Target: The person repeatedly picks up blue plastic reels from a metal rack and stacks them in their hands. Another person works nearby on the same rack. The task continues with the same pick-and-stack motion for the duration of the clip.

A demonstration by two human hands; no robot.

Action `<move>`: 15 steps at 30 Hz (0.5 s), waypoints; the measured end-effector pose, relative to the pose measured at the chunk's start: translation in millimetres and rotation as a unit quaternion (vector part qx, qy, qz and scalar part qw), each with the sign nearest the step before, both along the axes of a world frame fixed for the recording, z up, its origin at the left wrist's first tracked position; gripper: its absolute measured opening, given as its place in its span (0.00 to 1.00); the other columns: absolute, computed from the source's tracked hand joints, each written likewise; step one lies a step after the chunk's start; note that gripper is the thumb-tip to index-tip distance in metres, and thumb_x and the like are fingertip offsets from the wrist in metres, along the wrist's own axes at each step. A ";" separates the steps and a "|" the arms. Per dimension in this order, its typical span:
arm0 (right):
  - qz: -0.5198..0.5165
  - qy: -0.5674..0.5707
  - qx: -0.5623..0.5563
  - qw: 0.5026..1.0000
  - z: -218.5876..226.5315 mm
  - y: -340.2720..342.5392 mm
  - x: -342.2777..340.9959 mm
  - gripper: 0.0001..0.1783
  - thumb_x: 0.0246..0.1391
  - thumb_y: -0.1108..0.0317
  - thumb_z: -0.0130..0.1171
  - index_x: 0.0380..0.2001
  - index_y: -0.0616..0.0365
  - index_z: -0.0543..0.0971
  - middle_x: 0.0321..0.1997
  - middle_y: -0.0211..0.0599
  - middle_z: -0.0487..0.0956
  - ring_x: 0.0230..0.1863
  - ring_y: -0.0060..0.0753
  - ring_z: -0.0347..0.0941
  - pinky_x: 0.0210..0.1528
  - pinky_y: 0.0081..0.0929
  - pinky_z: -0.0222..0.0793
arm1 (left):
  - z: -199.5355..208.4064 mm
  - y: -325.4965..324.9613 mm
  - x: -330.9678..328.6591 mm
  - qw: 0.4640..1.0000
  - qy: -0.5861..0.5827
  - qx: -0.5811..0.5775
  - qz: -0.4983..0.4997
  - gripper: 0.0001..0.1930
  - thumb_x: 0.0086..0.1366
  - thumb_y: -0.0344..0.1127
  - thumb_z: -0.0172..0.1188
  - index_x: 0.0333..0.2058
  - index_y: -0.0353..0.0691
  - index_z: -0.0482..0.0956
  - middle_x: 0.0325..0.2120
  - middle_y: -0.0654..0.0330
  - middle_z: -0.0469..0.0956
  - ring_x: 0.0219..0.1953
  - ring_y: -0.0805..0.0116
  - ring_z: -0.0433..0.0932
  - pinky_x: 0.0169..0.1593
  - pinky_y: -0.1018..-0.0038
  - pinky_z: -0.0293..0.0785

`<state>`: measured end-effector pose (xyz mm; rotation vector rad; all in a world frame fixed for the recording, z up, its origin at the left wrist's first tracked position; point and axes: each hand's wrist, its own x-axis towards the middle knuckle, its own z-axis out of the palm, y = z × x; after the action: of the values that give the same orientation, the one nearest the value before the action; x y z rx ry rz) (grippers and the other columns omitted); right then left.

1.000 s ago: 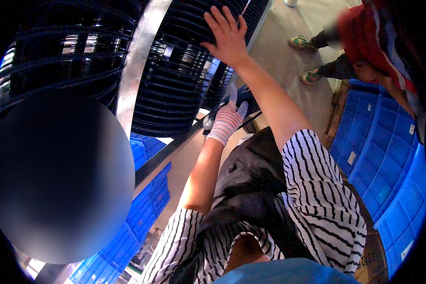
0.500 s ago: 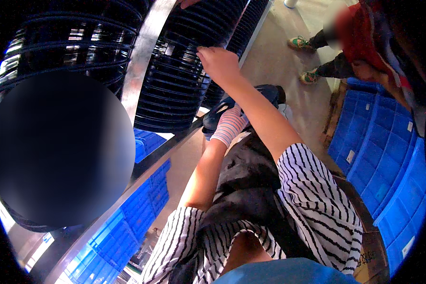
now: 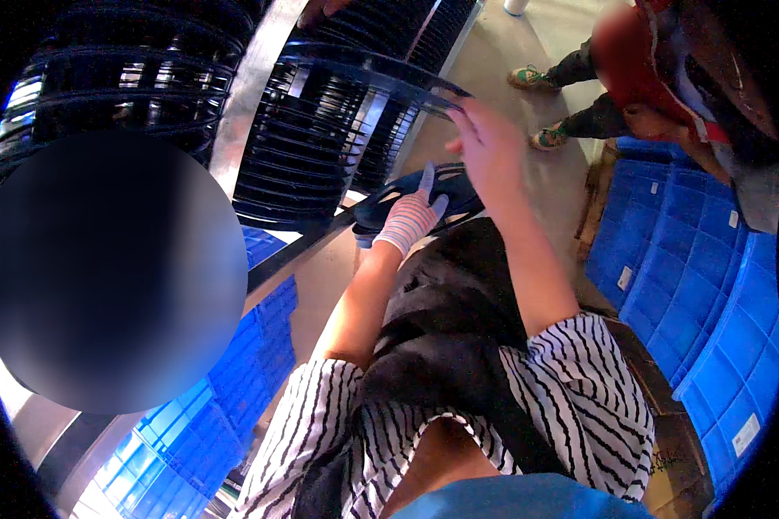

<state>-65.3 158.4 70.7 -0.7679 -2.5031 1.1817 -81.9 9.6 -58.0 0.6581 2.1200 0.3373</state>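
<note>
My left hand (image 3: 409, 218), in a striped glove, grips black plastic discs (image 3: 374, 210) with cut-out openings, held in front of my apron. Its index finger lies stretched over the top one. At the rack's right side my bare right hand (image 3: 493, 156), smeared by motion, pinches the edge of another thin black disc (image 3: 363, 59). That disc is tilted out from a long row of black discs (image 3: 290, 160) standing on edge in the rack. The far ends of its fingers are partly hidden.
A metal rack bar (image 3: 249, 95) divides the disc rows. Blue crates (image 3: 666, 233) are stacked at right, more blue crates (image 3: 199, 432) at lower left. A person in red (image 3: 619, 52) stands at upper right. Part of another hand (image 3: 325, 9) shows at the top edge.
My right hand has moved right and down from the row, and a disc now leans out with it. My left hand and its discs have shifted slightly left; the discs now lie flatter.
</note>
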 end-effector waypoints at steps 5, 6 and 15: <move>-0.033 0.079 -0.108 0.990 0.4 27.6 70.3 0.10 0.57 0.74 0.54 0.42 0.61 0.77 0.34 0.38 0.80 0.28 0.24 0.79 0.27 0.20 0.73 | -11.1 -0.8 -4.1 1.000 -0.005 -0.014 -0.012 0.43 0.65 0.55 0.47 0.67 0.50 0.29 0.42 0.37 0.76 0.42 0.41 0.76 0.48 0.58 0.71; -0.042 0.064 -0.122 0.990 11.4 30.8 79.8 0.10 0.58 0.74 0.53 0.43 0.61 0.77 0.35 0.37 0.81 0.29 0.24 0.80 0.28 0.20 0.73 | -10.6 -0.9 -4.4 1.000 -0.013 -0.016 -0.010 0.43 0.65 0.55 0.47 0.67 0.50 0.29 0.42 0.37 0.76 0.42 0.42 0.76 0.48 0.59 0.72; -0.098 0.189 -0.149 0.966 -13.0 9.5 59.1 0.07 0.53 0.73 0.58 0.36 0.60 0.79 0.31 0.38 0.81 0.31 0.31 0.80 0.32 0.27 0.74 | -7.4 1.4 -3.0 0.999 -0.022 -0.036 -0.010 0.43 0.64 0.53 0.49 0.67 0.46 0.33 0.41 0.38 0.76 0.42 0.41 0.76 0.48 0.59 0.72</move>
<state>-6.3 167.9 57.6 -0.7561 -1.9222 1.4895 -84.9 11.0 -65.4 0.6255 2.0722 0.2607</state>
